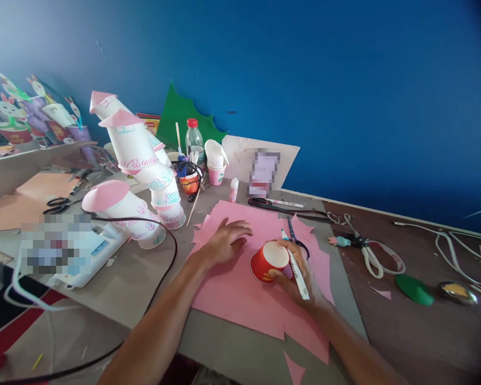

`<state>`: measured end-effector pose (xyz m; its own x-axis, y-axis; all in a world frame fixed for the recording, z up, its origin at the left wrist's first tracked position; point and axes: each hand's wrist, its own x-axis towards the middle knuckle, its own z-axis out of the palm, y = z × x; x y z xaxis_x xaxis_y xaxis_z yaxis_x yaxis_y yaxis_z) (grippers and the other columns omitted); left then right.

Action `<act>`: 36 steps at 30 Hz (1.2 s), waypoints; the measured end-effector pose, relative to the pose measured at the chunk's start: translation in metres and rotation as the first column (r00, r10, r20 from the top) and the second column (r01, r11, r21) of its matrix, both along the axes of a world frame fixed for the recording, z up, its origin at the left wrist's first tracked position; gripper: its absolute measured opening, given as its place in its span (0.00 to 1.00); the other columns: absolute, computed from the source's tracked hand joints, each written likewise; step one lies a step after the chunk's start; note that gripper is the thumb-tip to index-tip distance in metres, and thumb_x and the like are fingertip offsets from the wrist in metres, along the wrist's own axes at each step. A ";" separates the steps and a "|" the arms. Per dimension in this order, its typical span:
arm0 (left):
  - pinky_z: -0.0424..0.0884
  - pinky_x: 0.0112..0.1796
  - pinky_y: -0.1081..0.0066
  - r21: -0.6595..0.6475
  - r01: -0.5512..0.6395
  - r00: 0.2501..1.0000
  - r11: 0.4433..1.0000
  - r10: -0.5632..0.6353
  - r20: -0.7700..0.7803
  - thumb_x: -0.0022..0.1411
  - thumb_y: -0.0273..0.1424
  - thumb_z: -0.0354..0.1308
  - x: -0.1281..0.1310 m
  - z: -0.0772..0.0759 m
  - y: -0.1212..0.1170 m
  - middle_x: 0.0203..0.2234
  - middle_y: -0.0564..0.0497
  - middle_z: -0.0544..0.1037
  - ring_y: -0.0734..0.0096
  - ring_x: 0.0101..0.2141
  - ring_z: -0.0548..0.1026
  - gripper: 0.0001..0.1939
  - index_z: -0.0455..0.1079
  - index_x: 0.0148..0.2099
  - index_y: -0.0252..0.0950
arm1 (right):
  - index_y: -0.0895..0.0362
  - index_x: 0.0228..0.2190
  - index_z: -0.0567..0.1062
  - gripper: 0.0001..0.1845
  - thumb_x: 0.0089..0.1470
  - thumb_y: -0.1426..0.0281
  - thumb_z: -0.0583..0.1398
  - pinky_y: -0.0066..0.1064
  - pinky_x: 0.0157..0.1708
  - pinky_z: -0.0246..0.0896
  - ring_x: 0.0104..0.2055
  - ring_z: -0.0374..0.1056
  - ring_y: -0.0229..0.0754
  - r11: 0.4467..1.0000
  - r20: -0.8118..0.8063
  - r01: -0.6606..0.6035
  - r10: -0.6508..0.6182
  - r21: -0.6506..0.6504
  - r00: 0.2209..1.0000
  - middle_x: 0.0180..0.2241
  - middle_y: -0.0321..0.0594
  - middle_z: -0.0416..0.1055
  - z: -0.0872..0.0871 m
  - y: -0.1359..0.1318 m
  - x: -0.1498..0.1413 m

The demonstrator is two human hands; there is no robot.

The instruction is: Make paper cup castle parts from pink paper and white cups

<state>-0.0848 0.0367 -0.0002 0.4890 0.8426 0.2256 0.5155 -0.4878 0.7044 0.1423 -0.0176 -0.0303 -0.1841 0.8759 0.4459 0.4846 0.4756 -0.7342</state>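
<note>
The head camera looks forward and down onto a desktop [401, 342] close below it. Farther off, it faces a blue wall [344, 96].

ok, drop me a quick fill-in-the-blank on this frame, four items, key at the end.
1. The right hand holds a white marker and the red cup, whose closed white end faces ____.
2. The paper under the left hand is coloured ____.
3. On it, just beyond the right hand, lies a pair of ____.
4. The bottle has a cap coloured ____.

Missing words: up; pink; scissors; red.
</note>
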 end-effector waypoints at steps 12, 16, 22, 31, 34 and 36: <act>0.55 0.60 0.57 -0.156 0.262 0.925 0.952 -0.202 0.321 0.55 0.44 0.63 0.014 0.029 -0.022 0.63 0.45 0.56 0.56 0.63 0.53 0.37 0.55 0.64 0.45 | 0.49 0.51 0.61 0.33 0.47 0.54 0.64 0.49 0.48 0.65 0.51 0.66 0.55 0.994 -0.088 0.005 -0.015 -0.110 0.996 0.48 0.45 0.67 0.003 0.001 0.000; 0.57 0.59 0.55 0.102 0.293 0.943 0.951 -0.305 0.133 0.59 0.41 0.60 0.028 0.030 -0.025 0.61 0.44 0.60 0.54 0.62 0.55 0.24 0.66 0.56 0.43 | 0.51 0.51 0.61 0.33 0.47 0.54 0.64 0.43 0.46 0.67 0.49 0.68 0.53 0.994 -0.156 -0.049 0.033 -0.095 0.987 0.47 0.45 0.68 0.008 0.001 -0.002; 0.55 0.59 0.54 0.336 0.309 0.951 0.890 -0.290 -0.107 0.64 0.28 0.53 0.033 0.033 -0.025 0.52 0.47 0.73 0.59 0.59 0.61 0.09 0.70 0.46 0.40 | 0.50 0.52 0.61 0.29 0.50 0.58 0.63 0.41 0.50 0.63 0.52 0.67 0.50 0.958 -0.433 -0.223 0.126 -0.182 0.893 0.49 0.45 0.70 0.016 0.004 0.008; 0.65 0.48 0.59 0.531 0.281 0.933 0.800 -0.099 -0.345 0.64 0.27 0.51 0.039 0.047 -0.042 0.47 0.44 0.76 0.60 0.49 0.69 0.12 0.70 0.48 0.37 | 0.53 0.47 0.65 0.16 0.56 0.65 0.57 0.45 0.47 0.60 0.43 0.71 0.47 0.976 -0.843 0.169 -0.204 -0.137 0.498 0.39 0.43 0.77 0.019 0.032 0.049; 0.65 0.48 0.64 0.580 0.273 0.937 0.767 -0.074 -0.343 0.65 0.29 0.49 0.047 0.056 -0.043 0.41 0.46 0.78 0.65 0.45 0.72 0.11 0.71 0.45 0.36 | 0.53 0.45 0.66 0.14 0.57 0.66 0.57 0.44 0.46 0.61 0.41 0.72 0.46 0.966 -0.833 0.176 -0.253 -0.189 0.492 0.37 0.41 0.77 0.015 0.034 0.049; 0.66 0.48 0.67 0.594 0.286 0.932 0.752 -0.075 -0.353 0.66 0.29 0.49 0.052 0.059 -0.042 0.38 0.48 0.79 0.67 0.44 0.73 0.11 0.72 0.44 0.35 | 0.52 0.45 0.66 0.13 0.58 0.65 0.56 0.43 0.46 0.62 0.40 0.72 0.45 0.959 -0.811 0.171 -0.281 -0.225 0.512 0.36 0.41 0.77 0.013 0.033 0.048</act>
